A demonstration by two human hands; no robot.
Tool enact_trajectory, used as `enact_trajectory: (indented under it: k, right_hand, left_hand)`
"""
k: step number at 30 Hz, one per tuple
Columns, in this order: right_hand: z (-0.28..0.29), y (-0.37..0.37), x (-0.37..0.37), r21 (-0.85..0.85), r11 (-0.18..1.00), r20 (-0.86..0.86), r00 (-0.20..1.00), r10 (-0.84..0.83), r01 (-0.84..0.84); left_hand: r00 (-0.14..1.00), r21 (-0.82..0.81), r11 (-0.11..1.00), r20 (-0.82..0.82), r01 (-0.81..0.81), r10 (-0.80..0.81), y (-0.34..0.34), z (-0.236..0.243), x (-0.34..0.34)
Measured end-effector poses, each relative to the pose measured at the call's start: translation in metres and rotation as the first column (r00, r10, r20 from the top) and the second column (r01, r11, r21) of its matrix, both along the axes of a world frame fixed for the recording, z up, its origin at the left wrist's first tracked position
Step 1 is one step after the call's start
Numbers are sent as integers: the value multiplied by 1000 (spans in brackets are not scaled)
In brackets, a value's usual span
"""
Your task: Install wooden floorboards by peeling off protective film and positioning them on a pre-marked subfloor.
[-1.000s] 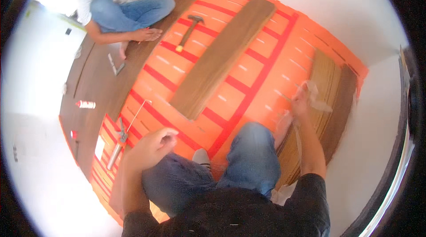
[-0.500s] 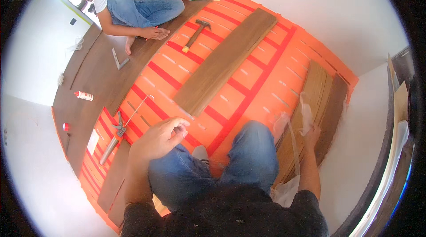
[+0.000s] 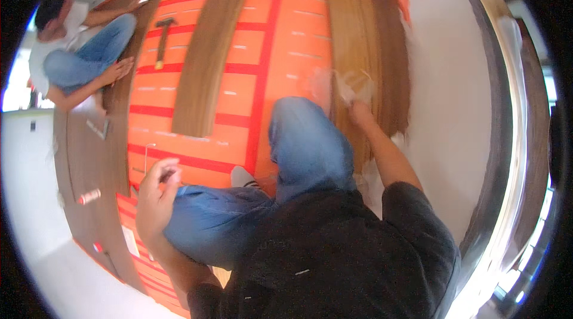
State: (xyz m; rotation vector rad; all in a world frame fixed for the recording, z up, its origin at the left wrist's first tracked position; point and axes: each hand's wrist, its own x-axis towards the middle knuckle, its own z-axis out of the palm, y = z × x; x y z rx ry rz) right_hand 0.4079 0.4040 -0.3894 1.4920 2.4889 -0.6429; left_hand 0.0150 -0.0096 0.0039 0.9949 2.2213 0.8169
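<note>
At two o'clock, the right hand (image 3: 360,113) pinches crumpled translucent plastic film (image 3: 356,86) over long brown wooden planks (image 3: 345,32); at eight o'clock, the left hand (image 3: 157,195) hangs half-curled, apparently empty.

Holds left hand (image 3: 158,195) loosely curled near the bent left knee (image 3: 190,207), palm turned inward; stretches right forearm (image 3: 387,150) forward alongside the bent right knee (image 3: 302,119), with right hand (image 3: 360,114) closed, slightly blurred.
</note>
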Motion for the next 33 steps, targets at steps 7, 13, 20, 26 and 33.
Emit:
enact_trajectory:
  k: [7, 13, 20, 26, 33]
  right_hand:
    - [112, 30, 3, -504, 848, -609, 628, -485, 166]
    - [120, 45, 47, -88, 960, -314, 907, -280, 266]
    - [48, -122, 79, 29, 968, -99, 963, 252, -250]
    - [50, -129, 86, -166, 985, -72, 995, -64, 52]
    - [192, 13, 81, 135, 767, -683, 619, -386, 627]
  left_hand:
    - [992, -125, 987, 54, -102, 110, -8, 8, 11]
    - [994, -111, 989, 49, -96, 102, -11, 10, 15]
    - [995, -103, 990, 28, -93, 96, -14, 10, 22]
    - [995, -148, 984, -9, -100, 99, -16, 10, 22]
    - [997, -156, 985, -9, -74, 73, -18, 2, 20]
